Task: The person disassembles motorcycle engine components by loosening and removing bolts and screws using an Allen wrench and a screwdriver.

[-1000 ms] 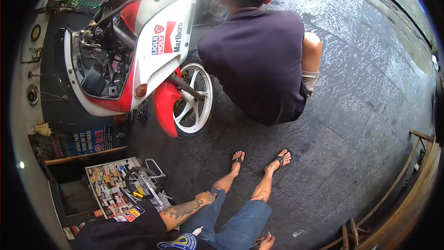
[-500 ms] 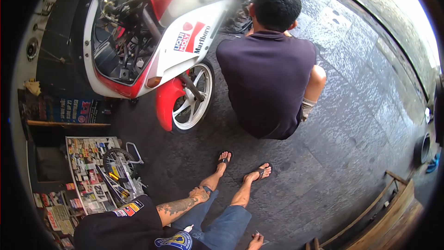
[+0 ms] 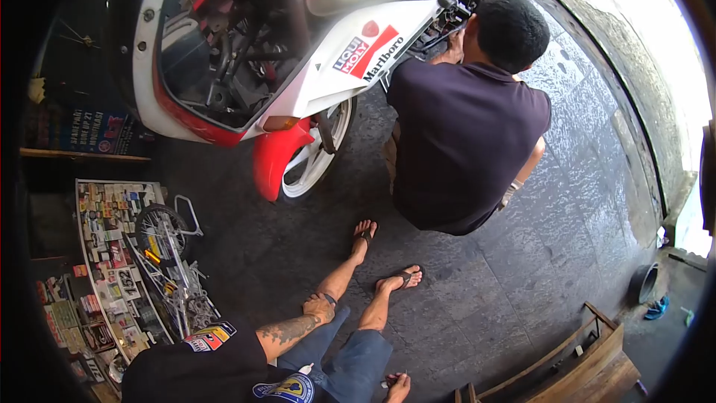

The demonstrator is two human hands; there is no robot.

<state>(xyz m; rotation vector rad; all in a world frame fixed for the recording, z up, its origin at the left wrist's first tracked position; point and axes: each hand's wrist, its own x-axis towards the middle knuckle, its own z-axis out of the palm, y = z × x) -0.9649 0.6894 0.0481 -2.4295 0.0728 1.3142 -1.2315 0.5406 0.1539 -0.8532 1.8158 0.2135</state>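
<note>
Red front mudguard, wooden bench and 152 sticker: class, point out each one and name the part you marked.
Red front mudguard (image 3: 275,162), head view: middle of its curved side.
Wooden bench (image 3: 591,373), head view: its plank seat.
152 sticker (image 3: 129,283), head view: its middle digit.

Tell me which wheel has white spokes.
The motorbike's front wheel, the big one under the red fender. The other, a small wheel by the sticker-covered board, is dark.
</note>
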